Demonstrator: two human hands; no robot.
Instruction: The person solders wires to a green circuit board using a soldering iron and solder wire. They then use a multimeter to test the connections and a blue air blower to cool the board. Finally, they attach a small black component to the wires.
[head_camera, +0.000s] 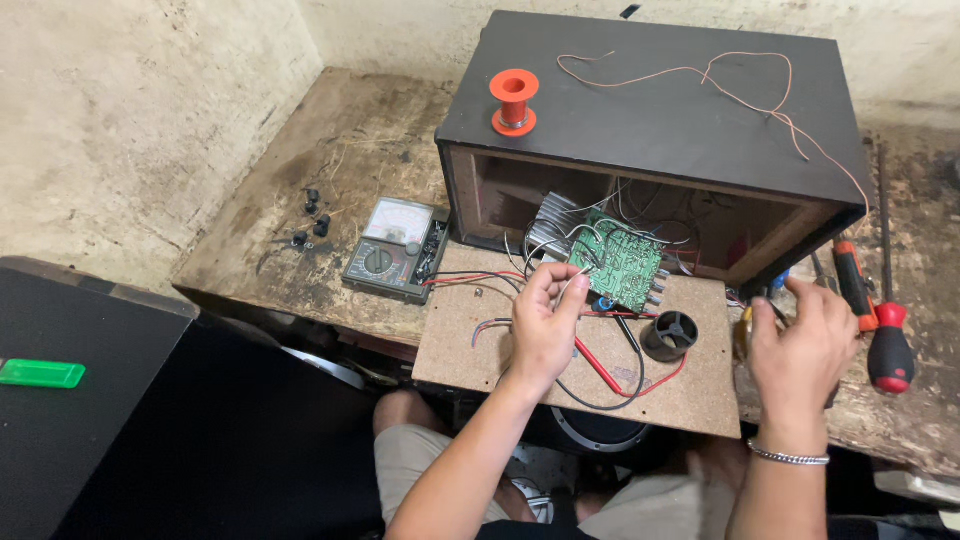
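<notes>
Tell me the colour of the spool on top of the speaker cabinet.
Orange spool, in the head view.

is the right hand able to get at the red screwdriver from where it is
Probably yes. The right hand hovers open just left of the red screwdriver, which lies uncovered on the workbench, with only an orange-handled tool beside it.

Under the left hand (545, 325) lies a matt, grainy fibreboard panel (470, 340); the wires (560, 290) pinched in its fingers look plastic-coated. Just beyond it sits a glossy green circuit board (625, 265) with ribbed bright metal behind. The box (680, 110) beyond has a matt dark skin and raw wood inside. By the right hand (800, 345), screwdriver handles (890, 350) shine as smooth plastic. The surface (330, 180) is rough, stained wood.
</notes>
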